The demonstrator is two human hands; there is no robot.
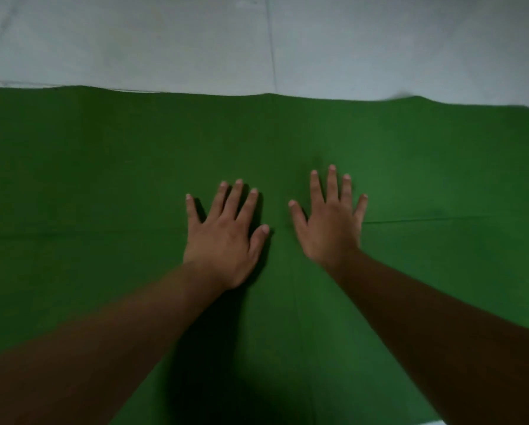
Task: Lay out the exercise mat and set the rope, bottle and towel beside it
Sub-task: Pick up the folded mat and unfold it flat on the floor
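A green exercise mat (104,167) lies spread over the floor and fills most of the head view, with faint fold creases crossing it. My left hand (225,237) presses flat on the mat near its middle, fingers straight and spread. My right hand (330,222) lies flat beside it, a small gap apart, fingers also spread. Neither hand holds anything. The rope, bottle and towel are not in view.
A pale grey tiled floor (165,41) runs along the mat's far edge, which is slightly wavy. A sliver of floor (434,422) shows at the bottom right by my forearm.
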